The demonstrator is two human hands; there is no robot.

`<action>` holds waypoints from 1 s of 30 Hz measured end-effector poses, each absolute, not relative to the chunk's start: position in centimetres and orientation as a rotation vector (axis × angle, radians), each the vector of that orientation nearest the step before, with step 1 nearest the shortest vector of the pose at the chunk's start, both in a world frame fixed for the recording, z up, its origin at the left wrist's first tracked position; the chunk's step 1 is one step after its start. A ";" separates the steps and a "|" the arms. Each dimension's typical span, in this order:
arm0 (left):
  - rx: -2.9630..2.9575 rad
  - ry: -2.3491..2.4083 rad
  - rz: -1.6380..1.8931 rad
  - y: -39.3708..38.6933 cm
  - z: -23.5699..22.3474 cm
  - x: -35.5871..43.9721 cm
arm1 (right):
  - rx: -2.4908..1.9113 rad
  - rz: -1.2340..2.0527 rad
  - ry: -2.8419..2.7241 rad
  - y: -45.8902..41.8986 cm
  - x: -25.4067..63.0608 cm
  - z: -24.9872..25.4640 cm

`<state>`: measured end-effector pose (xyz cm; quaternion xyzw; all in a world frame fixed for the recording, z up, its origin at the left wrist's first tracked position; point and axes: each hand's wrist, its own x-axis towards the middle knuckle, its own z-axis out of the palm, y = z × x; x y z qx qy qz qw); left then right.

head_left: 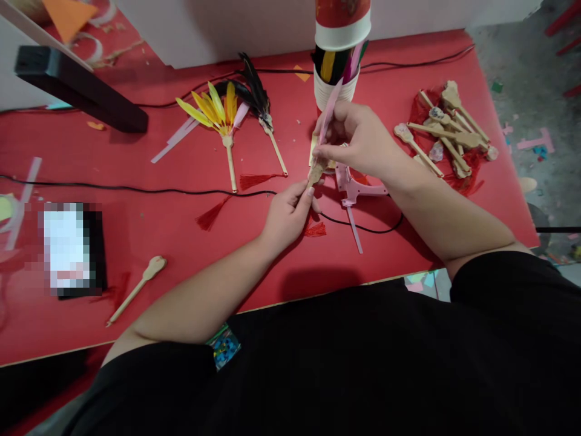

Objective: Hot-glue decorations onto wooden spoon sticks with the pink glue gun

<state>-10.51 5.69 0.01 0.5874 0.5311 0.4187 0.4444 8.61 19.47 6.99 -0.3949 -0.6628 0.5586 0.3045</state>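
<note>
My left hand (290, 209) is closed on a wooden fan handle (315, 175), its broad end pointing away from me. In the fingers of my right hand (356, 136) is a pink feather (331, 109), pinched with its lower end at the head of that handle. Whether the two are joined cannot be seen. A red tassel (315, 229) hangs below my left hand. Just beyond my right wrist lies a pink glue gun (358, 188) with a glue stick (354, 230) sticking out of its back.
A yellow feather fan (222, 121) and a black feather fan (267, 121) lie left of my hands. Paper cups (336, 82) with feathers stand behind. Wooden handles (454, 136) are piled right; another handle (138, 289) lies left. A black post (86, 91) and cables (181, 191) cross the table.
</note>
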 end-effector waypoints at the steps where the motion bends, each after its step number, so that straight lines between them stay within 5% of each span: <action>1: 1.457 1.315 1.041 5.7 0.0 -10.5 | -1.052 1.493 -1.751 19.4 8.6 7.2; 30: 1.293 1.249 1.024 5.7 -0.6 -10.6 | -1.116 1.571 -1.694 19.9 8.4 6.7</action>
